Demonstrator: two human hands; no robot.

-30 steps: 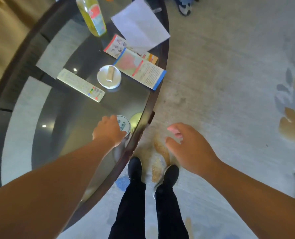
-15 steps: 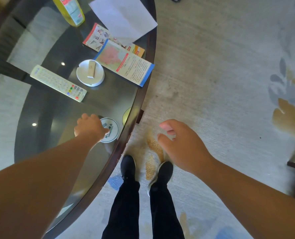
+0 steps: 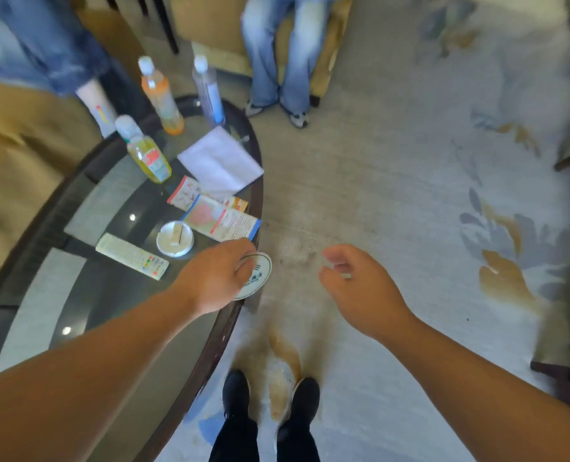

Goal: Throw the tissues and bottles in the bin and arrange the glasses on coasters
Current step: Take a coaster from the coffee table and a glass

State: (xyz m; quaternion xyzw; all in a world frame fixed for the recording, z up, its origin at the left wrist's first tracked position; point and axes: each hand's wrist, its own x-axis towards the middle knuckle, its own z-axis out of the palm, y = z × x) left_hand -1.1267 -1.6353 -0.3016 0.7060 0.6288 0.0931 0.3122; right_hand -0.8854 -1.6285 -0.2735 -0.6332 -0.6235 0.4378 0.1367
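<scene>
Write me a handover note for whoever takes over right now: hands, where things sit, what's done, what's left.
Left hand: holds a round coaster at the table's near edge.
Right hand: half-curled over the carpet, seemingly holding nothing.
On the table: yellow bottle, orange bottle and clear bottle, all upright; white tissue by the far edge.
Done: no items visibly binned.
Left: bin three bottles and tissue; lay coasters. No glasses or bin in view.

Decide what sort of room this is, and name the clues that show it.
Probably a living room or lounge: a low glass coffee table, a patterned carpet, a tan sofa, and a remote control on the table.
</scene>
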